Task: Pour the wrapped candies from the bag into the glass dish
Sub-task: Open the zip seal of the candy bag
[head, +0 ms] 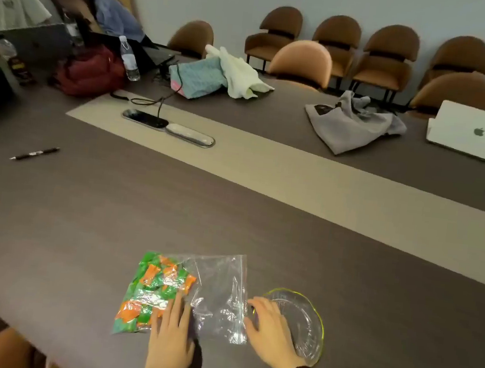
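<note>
Meeting-room setting: a long dark-grey table (288,249) fills the view, with a pale central strip running from far left to right and a row of brown chairs (385,58) against the far wall. Far-side items, in order of size: a white laptop (479,133) at far right, a grey cloth bag (350,126) left of it, a red bag (92,71) at far left, a clear water bottle (129,59) beside the red bag. A black pen (35,154) lies alone at mid left.

Task items sit at the near edge, centre. The clear plastic bag (219,296) lies flat on the table; the wrapped candies (153,288), green and orange, are bunched in its left half, and its right half holds none. The glass dish (307,324), clear with a yellow-green rim, stands on the table just right of the bag and holds no candies.

The left hand (171,336) rests palm-down on the bag's near edge, fingers extended and together, pressing rather than gripping. The right hand (269,326) lies over the left part of the dish, fingers loosely curled toward the bag's right edge; whether they pinch that edge cannot be determined. A dark band circles the right wrist
</note>
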### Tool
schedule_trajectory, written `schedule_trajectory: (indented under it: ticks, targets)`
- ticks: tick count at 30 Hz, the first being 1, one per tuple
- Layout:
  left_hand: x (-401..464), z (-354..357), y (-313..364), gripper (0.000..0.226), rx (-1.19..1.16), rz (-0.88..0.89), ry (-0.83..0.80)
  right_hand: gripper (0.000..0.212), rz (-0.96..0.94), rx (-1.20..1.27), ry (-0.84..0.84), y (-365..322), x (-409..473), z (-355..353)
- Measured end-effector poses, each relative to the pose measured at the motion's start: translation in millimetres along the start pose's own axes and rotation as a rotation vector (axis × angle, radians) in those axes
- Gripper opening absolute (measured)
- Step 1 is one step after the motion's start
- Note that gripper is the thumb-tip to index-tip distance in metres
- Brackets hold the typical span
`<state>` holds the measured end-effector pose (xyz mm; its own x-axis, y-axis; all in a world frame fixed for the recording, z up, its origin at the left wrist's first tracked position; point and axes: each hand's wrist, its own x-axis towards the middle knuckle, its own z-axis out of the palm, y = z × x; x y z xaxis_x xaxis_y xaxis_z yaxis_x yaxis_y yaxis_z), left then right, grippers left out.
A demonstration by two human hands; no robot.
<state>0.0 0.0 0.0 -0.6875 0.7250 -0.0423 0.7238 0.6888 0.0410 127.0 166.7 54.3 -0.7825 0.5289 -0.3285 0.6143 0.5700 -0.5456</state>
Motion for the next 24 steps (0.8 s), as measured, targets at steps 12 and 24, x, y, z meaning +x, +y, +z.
schedule_trajectory:
  ticks: [12,24]
  targets:
    - [-24,28,-9,0.076,-0.183,0.025,-0.031,0.046,0.281,-0.004,0.032,-22,75,7]
    - [-6,-19,8,0.063,-0.302,-0.084,-0.164,0.024,0.375,0.605,0.042,-38,90,-11]
